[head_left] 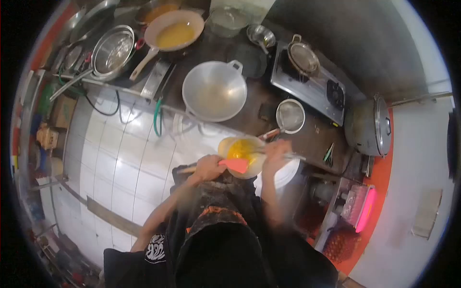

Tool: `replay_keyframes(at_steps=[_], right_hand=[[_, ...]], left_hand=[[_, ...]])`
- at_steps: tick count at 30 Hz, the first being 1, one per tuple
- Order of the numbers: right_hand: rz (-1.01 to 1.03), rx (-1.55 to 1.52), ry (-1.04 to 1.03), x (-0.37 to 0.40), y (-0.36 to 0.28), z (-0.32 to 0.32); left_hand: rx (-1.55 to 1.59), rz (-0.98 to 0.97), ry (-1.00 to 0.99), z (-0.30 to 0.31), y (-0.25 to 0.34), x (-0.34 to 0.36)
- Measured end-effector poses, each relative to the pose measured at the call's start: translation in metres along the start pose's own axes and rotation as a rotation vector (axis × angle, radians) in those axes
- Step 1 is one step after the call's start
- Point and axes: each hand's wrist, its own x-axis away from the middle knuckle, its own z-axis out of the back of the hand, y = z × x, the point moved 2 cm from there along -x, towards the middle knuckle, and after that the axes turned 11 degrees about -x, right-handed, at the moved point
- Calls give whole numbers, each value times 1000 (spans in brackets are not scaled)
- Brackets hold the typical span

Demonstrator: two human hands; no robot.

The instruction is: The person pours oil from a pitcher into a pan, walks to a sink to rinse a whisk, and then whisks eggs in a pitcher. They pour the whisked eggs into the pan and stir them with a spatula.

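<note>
My left hand [209,168] is shut on a spatula with a wooden handle and a pink blade [235,165]. The blade rests at the near rim of a clear bowl of yellow batter [242,152], held in front of my body over the counter edge. My right hand [276,152], blurred by motion, grips the bowl's right side. A thin metal utensil [295,156] sticks out past that hand; how it is held cannot be made out.
On the dark counter stand a big empty metal wok [214,91], a pan of yellow liquid [175,33], a lidded pan [113,50], a small strainer [290,116] and a gas stove [307,84]. A large lidded pot [370,126] stands right. White tiles [120,158] lie left.
</note>
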Motion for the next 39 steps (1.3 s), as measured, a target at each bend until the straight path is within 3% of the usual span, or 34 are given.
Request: replay_keyframes(at_steps=[3, 4, 5, 6, 8, 11, 13, 15, 17, 18, 20, 23, 24, 27, 29, 30, 32, 34, 36, 39], right_hand=[[223, 686, -402, -66, 21, 25], [133, 469, -298, -86, 16, 30], [38, 257, -174, -78, 1, -11], [142, 380, -445, -89, -21, -31], [314, 581, -434, -113, 5, -15], [158, 887, -419, -181, 45, 50], [62, 447, -149, -161, 24, -22], [-52, 458, -465, -188, 25, -1], [161, 891, -551, -196, 42, 9], [80, 965, -678, -202, 56, 13], [-106, 709, -347, -214, 51, 2], [106, 938, -517, -217, 39, 3], [53, 1101, -635, -234, 59, 45], [107, 990, -524, -232, 77, 50], [-217, 417, -215, -213, 27, -26], [-103, 452, -454, -223, 27, -9], [-72, 1008, -529, -233, 63, 54], [18, 1177, -537, -238, 69, 60], [148, 953, -465, -226, 42, 17], [103, 979, -492, -233, 50, 37]], left_hand=[[1, 42, 25, 3, 17, -41], [30, 53, 59, 6, 21, -54], [51, 64, 80, 8, 23, -63], [73, 72, 81, 6, 27, -68], [109, 148, 99, 4, 30, -90], [96, 210, 83, -7, 40, -117], [89, 242, 82, -5, 38, -132], [123, 246, 61, -8, 39, -141], [115, 259, 51, -14, 34, -155], [116, 270, 46, -21, 32, -160], [132, 188, 83, -27, 21, -172], [146, 188, 0, -37, 19, -165], [138, 194, -28, -32, 19, -173], [137, 148, -74, -35, 19, -177], [208, 115, -43, -34, 21, -170], [213, 106, -58, -37, 19, -170], [249, 50, -61, -30, 12, -180], [359, -7, -56, -35, 11, -175], [387, -3, -102, -30, 6, -179], [424, 0, -124, -28, 10, -180]])
